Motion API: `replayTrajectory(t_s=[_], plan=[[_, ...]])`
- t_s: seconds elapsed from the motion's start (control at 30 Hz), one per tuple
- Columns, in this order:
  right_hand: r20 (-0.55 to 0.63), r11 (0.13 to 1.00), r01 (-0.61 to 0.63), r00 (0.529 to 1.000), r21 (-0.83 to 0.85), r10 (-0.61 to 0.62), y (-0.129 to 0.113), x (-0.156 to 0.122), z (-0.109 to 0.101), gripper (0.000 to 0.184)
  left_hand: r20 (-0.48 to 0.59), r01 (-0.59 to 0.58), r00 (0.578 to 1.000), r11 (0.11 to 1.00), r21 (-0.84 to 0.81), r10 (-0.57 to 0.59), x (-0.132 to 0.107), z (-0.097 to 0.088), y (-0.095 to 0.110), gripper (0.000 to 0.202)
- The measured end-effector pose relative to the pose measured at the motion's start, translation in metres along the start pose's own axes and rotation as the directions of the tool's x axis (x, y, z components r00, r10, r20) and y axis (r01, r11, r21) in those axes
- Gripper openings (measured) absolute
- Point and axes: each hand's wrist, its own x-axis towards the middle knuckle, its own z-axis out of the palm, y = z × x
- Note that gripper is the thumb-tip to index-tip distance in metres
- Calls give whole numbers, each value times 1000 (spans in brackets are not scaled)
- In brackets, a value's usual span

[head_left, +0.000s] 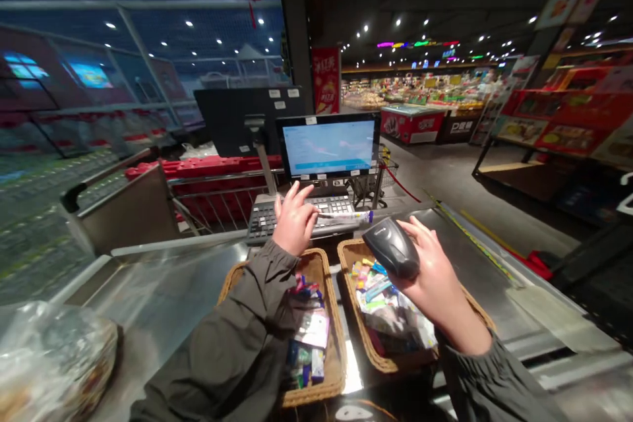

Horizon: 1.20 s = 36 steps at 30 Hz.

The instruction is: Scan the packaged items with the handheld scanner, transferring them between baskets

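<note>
My left hand (295,219) is over the left part of a black keyboard (262,219), its fingers apart and stretched toward the screen. A long thin packet with a purple end (370,216) extends right from beside that hand's thumb, across the front of the keyboard; whether the thumb touches it I cannot tell. My right hand (435,273) is closed around a black handheld barcode scanner (393,249), above the right wicker basket (349,290). Small packaged goods fill this basket. A second wicker basket (337,349) with similar packets lies under my left forearm.
Behind the keyboard stands a lit monitor (329,145), with a dark second display (225,122) to its left. A clear plastic bag (54,356) rests on the metal counter (163,303) at the left. Red-filled shelves (558,112) stand far right.
</note>
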Motion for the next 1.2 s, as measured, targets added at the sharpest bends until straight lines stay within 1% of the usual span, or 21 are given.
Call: replayTrajectory(t_s=[0.1, 0.2, 0.3, 0.4, 0.53, 0.73, 1.2], plan=[[-44, 996, 87, 995, -4, -87, -20, 20, -2, 38, -89, 17, 996, 1000, -9, -18, 8, -22, -8, 21], [-83, 990, 142, 986, -8, -142, -42, 35, -6, 39, -129, 16, 991, 1000, -11, -18, 12, -38, -14, 22], [-91, 983, 181, 979, -19, -182, -60, 43, -8, 40, -147, 27, 989, 999, -21, -30, 11, -50, -17, 22], [-89, 975, 218, 971, -31, -220, -75, 45, -7, 44, -164, 46, 985, 998, -40, -52, 9, -58, -20, 22], [-71, 964, 261, 962, -51, -264, -87, 41, -3, 46, -181, 60, 981, 996, -68, -72, 6, -65, -24, 21], [-64, 962, 266, 961, -61, -269, -99, 37, -3, 47, -206, 55, 976, 994, -90, -72, 0, -70, -33, 22], [-41, 967, 254, 966, -22, -255, -112, 25, 0, 45, -201, 64, 976, 993, -95, -82, -14, -78, -38, 23]])
